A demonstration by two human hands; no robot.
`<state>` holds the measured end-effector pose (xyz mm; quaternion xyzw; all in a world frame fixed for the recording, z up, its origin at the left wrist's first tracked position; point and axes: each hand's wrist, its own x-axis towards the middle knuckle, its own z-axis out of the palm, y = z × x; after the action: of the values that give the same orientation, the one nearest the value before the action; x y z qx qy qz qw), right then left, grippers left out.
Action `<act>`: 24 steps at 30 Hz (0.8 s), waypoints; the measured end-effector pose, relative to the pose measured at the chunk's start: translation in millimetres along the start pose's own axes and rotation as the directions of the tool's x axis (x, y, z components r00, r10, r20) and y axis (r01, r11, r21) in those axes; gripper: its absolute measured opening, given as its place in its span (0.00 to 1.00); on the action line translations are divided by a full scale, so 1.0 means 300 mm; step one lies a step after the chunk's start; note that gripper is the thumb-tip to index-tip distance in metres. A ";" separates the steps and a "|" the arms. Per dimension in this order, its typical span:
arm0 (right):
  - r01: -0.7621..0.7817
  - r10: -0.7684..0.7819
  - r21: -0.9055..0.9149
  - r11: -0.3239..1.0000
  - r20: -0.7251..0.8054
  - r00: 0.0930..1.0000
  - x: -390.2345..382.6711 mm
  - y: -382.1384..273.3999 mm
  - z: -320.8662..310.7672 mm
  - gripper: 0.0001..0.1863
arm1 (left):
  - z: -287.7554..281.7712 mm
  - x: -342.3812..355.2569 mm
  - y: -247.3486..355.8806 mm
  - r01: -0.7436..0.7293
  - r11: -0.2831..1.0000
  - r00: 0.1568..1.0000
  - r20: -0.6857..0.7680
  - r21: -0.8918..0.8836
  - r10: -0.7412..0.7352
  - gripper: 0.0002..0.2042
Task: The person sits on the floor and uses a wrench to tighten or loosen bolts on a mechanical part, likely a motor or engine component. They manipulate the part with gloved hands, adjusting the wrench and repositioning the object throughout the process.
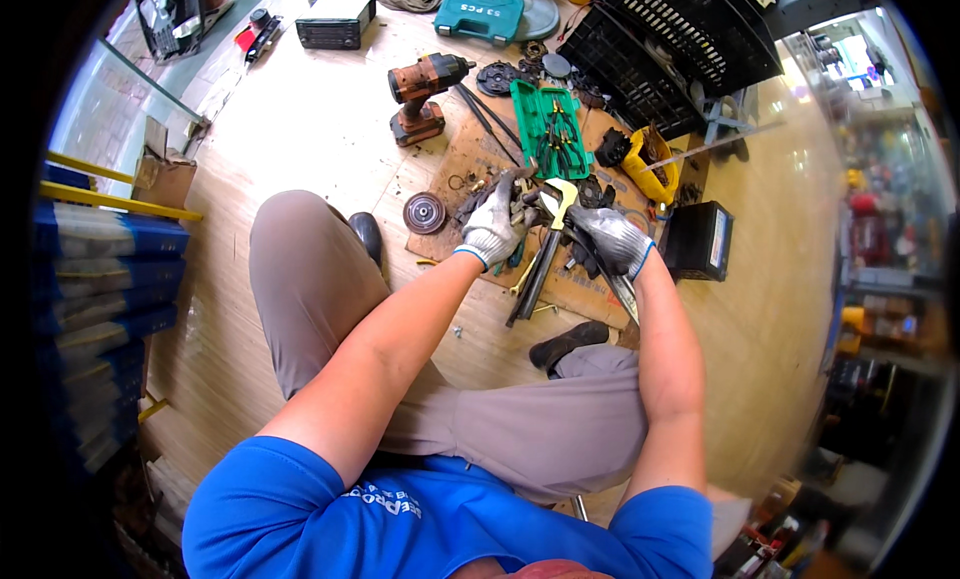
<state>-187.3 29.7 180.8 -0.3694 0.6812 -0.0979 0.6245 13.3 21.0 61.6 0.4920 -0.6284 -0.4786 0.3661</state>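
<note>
In white-and-grey gloves, my left hand (493, 222) has its fingers curled among dark metal pieces, its exact hold unclear. To its right, my right hand (612, 237) is closed over a long silver tool (626, 297). Between them a yellow-headed hammer (560, 201) with a black handle lies over stained cardboard (445, 241), beside dark bars (530, 292). A round metal pulley (423, 213) is left of my left hand. Just above are an open green case of pliers (549, 129), thin black rods (487, 119) and dark round parts (496, 79).
An orange-brown drill (418, 99) stands at upper left, behind it a car stereo (336, 24) and teal case (478, 14). Right are black crates (669, 39), a yellow container (652, 174) and a battery (698, 241). Blue stacked boxes (100, 239) line the left; my legs (310, 279) frame the work.
</note>
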 end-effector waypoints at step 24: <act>0.072 -0.070 -0.052 0.996 0.051 0.996 -0.026 0.042 -0.019 0.18 | 0.008 0.005 0.016 0.010 0.994 0.999 0.037 -0.107 -0.006 0.34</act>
<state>-197.7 41.6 180.6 -0.4124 0.6545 -0.0925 0.6269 9.3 20.5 65.5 0.4654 -0.6066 -0.5218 0.3785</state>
